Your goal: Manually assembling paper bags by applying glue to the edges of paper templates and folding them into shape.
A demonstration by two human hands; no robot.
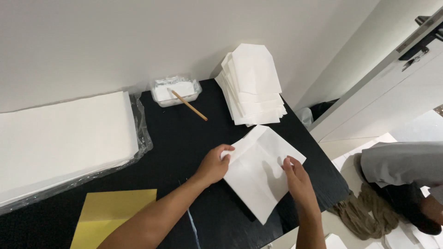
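A white sheet of paper (258, 173), partly folded, lies on the black table (184, 138). My left hand (215, 163) presses its left edge with the fingers curled over the fold. My right hand (295, 177) rests on the sheet's right part, fingertips pushing down near a crease. Both forearms reach in from the bottom of the view.
A stack of folded white paper bags (253, 85) leans against the wall at the back. A small clear tub of white paste (176, 91) holds a wooden stick (189, 105). A large ream of white sheets in plastic (60, 138) sits left, a yellow sheet (110, 214) in front. Another person (406, 177) crouches at right.
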